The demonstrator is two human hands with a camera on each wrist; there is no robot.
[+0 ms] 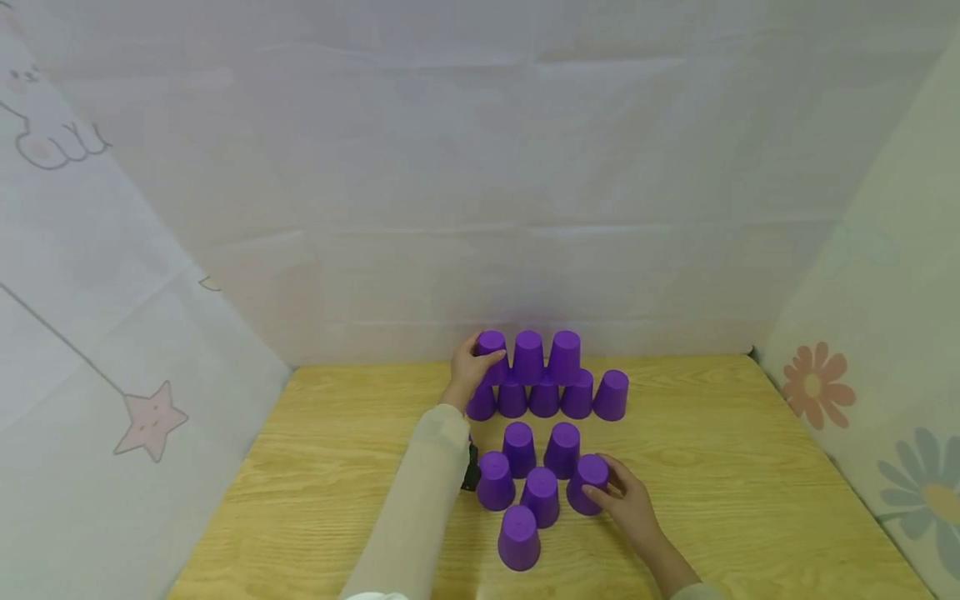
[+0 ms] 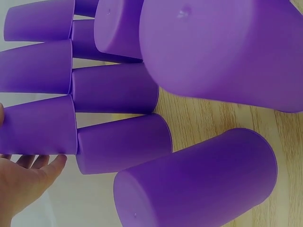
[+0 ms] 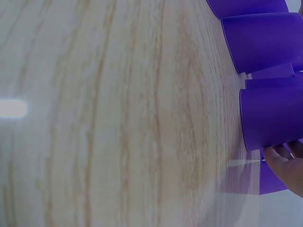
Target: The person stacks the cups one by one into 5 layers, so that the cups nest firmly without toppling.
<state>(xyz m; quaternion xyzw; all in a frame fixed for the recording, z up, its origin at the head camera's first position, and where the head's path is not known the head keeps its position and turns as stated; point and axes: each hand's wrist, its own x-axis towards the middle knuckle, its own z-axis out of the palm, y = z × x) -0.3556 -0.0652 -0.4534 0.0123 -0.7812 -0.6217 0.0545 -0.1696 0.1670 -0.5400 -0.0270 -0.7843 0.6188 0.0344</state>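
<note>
Stacking: we grasp the top-left cup (image 1: 491,343) with our left hand (image 1: 469,369).
Right hand (image 1: 628,500): we grasp a front cup (image 1: 588,483).
Left: the front cups are not yet stacked.

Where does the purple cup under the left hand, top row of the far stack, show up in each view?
Head: cup, upper-left of far stack, left hand gripping it.
Left wrist: cup, lower left, above the palm.
Right wrist: not in it.
Shared landmark: wooden table.

your purple cups (image 1: 519,537) look like smooth matt plastic. table (image 1: 750,467) under them is light wood grain with a slight sheen. walls (image 1: 480,167) at 12 o'clock look like creased printed cloth.
</note>
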